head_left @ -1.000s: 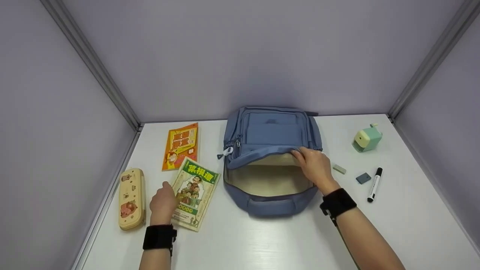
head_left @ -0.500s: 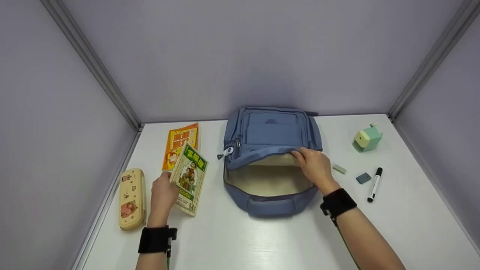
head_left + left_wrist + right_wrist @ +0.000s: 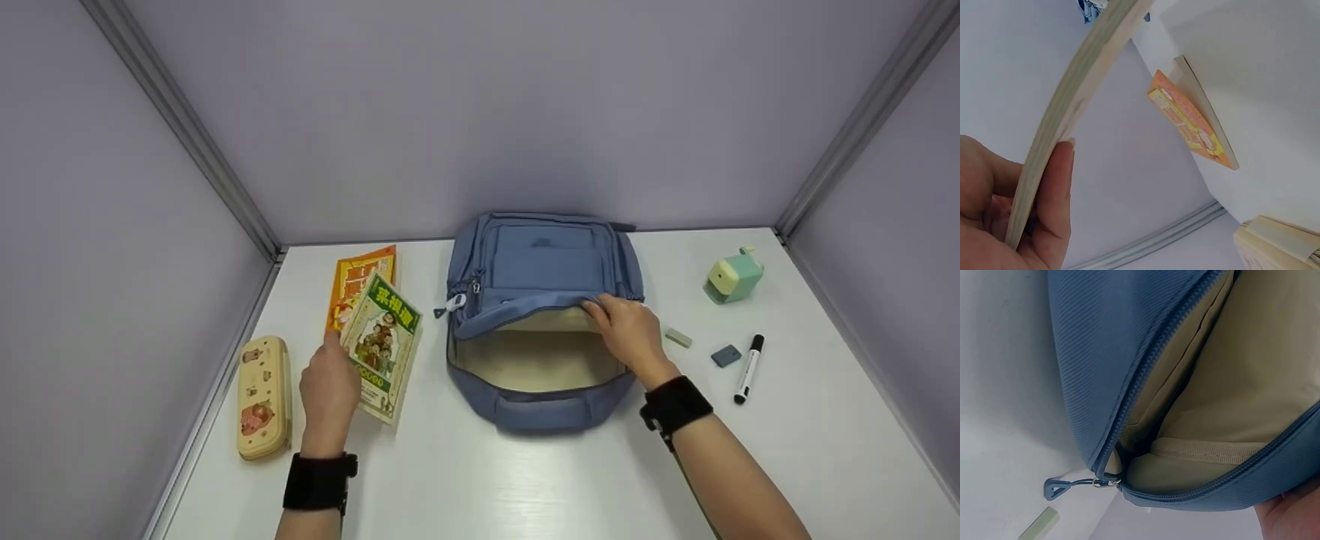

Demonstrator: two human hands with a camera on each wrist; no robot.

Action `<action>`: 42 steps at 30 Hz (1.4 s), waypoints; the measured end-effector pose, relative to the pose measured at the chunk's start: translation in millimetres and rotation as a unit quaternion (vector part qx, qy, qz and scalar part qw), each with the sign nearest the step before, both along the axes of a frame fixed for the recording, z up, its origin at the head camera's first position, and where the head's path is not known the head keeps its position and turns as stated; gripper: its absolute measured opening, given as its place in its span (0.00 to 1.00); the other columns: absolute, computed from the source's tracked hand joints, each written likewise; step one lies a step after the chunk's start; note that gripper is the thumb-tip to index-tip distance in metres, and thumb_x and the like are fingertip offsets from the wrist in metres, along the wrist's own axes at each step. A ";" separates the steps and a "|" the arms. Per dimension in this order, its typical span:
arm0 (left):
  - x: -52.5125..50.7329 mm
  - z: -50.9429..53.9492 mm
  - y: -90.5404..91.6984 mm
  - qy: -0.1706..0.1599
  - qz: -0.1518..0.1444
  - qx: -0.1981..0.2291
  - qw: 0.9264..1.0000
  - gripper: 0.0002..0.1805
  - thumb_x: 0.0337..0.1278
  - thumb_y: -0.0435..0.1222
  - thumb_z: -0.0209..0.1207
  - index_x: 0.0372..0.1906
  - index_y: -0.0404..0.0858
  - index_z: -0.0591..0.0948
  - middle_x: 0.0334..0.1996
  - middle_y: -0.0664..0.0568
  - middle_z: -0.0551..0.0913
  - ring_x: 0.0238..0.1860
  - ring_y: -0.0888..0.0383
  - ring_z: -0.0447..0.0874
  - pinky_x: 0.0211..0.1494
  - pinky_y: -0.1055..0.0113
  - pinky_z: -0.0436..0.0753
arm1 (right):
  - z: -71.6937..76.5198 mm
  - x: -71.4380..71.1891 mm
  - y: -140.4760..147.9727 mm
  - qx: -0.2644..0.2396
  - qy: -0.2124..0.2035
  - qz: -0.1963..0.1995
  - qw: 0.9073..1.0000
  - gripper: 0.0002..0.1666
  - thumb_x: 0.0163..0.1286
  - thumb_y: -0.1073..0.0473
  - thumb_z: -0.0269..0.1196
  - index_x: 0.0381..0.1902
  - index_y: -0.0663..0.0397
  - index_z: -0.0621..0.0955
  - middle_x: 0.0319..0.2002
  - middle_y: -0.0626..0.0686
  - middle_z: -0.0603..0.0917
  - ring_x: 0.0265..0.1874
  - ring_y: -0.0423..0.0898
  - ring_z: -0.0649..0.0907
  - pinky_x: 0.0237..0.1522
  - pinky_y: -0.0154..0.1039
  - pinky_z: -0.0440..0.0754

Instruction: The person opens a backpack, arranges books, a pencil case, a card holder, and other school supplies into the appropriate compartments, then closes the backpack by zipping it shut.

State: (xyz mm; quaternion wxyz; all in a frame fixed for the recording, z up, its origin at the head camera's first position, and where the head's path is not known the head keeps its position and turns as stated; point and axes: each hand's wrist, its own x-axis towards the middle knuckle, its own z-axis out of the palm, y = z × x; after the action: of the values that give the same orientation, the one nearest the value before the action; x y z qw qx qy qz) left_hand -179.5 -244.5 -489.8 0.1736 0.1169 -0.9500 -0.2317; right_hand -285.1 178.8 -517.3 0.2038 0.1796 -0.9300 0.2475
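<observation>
From the head view, I had the left hand (image 3: 330, 386) gripping the book (image 3: 381, 349), which sat tilted at the hand's two o'clock, long axis running one to seven. The open mouth (image 3: 536, 360) of the bag (image 3: 547, 262) lay at the book's three o'clock; the right hand (image 3: 634, 334), farther off, pinched its flap (image 3: 525, 307). The left wrist view showed digits on both faces of the book (hidden from the head). The right wrist view added a zip pull (image 3: 1057, 489), toward seven o'clock.
</observation>
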 end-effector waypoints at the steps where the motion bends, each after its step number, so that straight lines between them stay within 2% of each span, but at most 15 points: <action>1: 0.1 1.6 2.1 0.018 0.001 -0.001 1.000 0.18 0.68 0.27 0.53 0.59 0.24 0.70 0.37 0.27 0.81 0.30 0.33 0.82 0.28 0.41 0.78 | 0.1 -0.1 0.0 0.000 0.000 0.000 1.000 0.23 0.75 0.50 0.58 0.20 0.49 0.68 0.14 0.47 0.65 0.14 0.48 0.70 0.20 0.45 0.67; 4: 0.3 6.8 8.2 0.069 0.000 0.003 0.998 0.18 0.67 0.26 0.53 0.59 0.23 0.71 0.38 0.26 0.81 0.31 0.32 0.82 0.29 0.41 0.78 | 0.3 -0.6 0.4 0.001 -0.002 -0.004 1.000 0.23 0.75 0.49 0.58 0.20 0.49 0.68 0.14 0.47 0.66 0.15 0.49 0.72 0.20 0.46 0.68; 7: 0.4 11.6 13.6 0.105 -0.006 0.023 0.994 0.17 0.67 0.25 0.52 0.58 0.23 0.72 0.40 0.26 0.80 0.33 0.32 0.82 0.30 0.41 0.78 | 1.4 -1.7 0.8 0.000 -0.008 -0.004 1.000 0.23 0.75 0.49 0.57 0.20 0.48 0.69 0.14 0.47 0.67 0.15 0.49 0.73 0.20 0.46 0.69; 11: 0.4 17.9 19.3 0.124 -0.006 0.085 0.989 0.17 0.68 0.26 0.52 0.58 0.24 0.72 0.41 0.27 0.81 0.35 0.34 0.82 0.34 0.42 0.78 | 5.7 -4.6 1.6 -0.005 -0.022 0.001 1.000 0.23 0.76 0.48 0.56 0.21 0.49 0.69 0.14 0.48 0.66 0.15 0.48 0.71 0.21 0.45 0.67; 14: 0.1 22.7 23.7 0.140 -0.011 0.140 0.980 0.17 0.69 0.27 0.53 0.59 0.25 0.73 0.42 0.29 0.82 0.36 0.38 0.83 0.35 0.46 0.78 | 11.3 -8.3 2.6 -0.017 -0.040 0.001 0.999 0.23 0.76 0.47 0.55 0.21 0.50 0.68 0.14 0.48 0.65 0.14 0.48 0.70 0.22 0.44 0.66; 18: 0.9 28.8 32.2 0.161 -0.039 0.187 0.968 0.16 0.69 0.28 0.54 0.58 0.27 0.74 0.42 0.33 0.84 0.34 0.45 0.84 0.31 0.52 0.80 | 20.3 -15.1 4.0 -0.036 -0.075 -0.013 0.996 0.25 0.77 0.45 0.53 0.21 0.50 0.67 0.15 0.48 0.63 0.16 0.48 0.69 0.24 0.43 0.65; 26: -0.8 31.1 51.6 0.182 -0.108 0.235 0.949 0.14 0.69 0.26 0.54 0.56 0.29 0.75 0.42 0.38 0.84 0.34 0.52 0.84 0.30 0.63 0.80 | 32.7 -32.0 8.6 -0.065 -0.151 -0.022 0.986 0.27 0.78 0.43 0.51 0.20 0.50 0.66 0.17 0.48 0.63 0.18 0.48 0.67 0.26 0.43 0.64; 30: -1.4 29.0 62.2 0.173 -0.135 0.278 0.935 0.14 0.69 0.27 0.53 0.56 0.29 0.75 0.42 0.39 0.84 0.29 0.53 0.82 0.26 0.68 0.77 | 37.4 -40.6 11.2 -0.076 -0.185 -0.023 0.980 0.27 0.77 0.43 0.51 0.20 0.50 0.65 0.17 0.47 0.62 0.20 0.48 0.67 0.28 0.43 0.64; 34: -0.6 24.3 74.7 0.145 -0.161 0.318 0.923 0.14 0.70 0.27 0.53 0.57 0.29 0.75 0.37 0.42 0.83 0.26 0.55 0.79 0.22 0.71 0.74 | 42.1 -46.0 12.6 -0.097 -0.200 -0.026 0.975 0.28 0.77 0.42 0.51 0.20 0.51 0.65 0.17 0.47 0.61 0.20 0.47 0.67 0.28 0.43 0.64; 38: -0.4 16.4 86.3 0.106 -0.188 0.326 0.921 0.14 0.69 0.28 0.54 0.56 0.30 0.76 0.32 0.45 0.81 0.26 0.57 0.78 0.23 0.71 0.75 | 46.8 -48.7 13.0 -0.114 -0.198 -0.033 0.973 0.28 0.78 0.42 0.50 0.20 0.51 0.65 0.17 0.47 0.62 0.19 0.47 0.66 0.27 0.43 0.64; 42: -1.6 6.0 95.1 0.038 -0.209 0.328 0.921 0.14 0.69 0.29 0.54 0.57 0.32 0.76 0.34 0.46 0.82 0.29 0.56 0.81 0.27 0.67 0.79 | 50.4 -52.2 13.3 -0.114 -0.184 -0.045 0.975 0.28 0.78 0.43 0.50 0.20 0.51 0.64 0.17 0.47 0.62 0.20 0.48 0.67 0.27 0.43 0.64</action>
State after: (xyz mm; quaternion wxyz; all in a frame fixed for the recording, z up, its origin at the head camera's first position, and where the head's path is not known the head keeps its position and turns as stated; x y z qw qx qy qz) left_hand -181.1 -149.4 -483.8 0.1088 -0.0427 -0.8167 -0.5652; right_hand -337.3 192.1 -466.8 0.0592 0.0647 -0.9242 0.3717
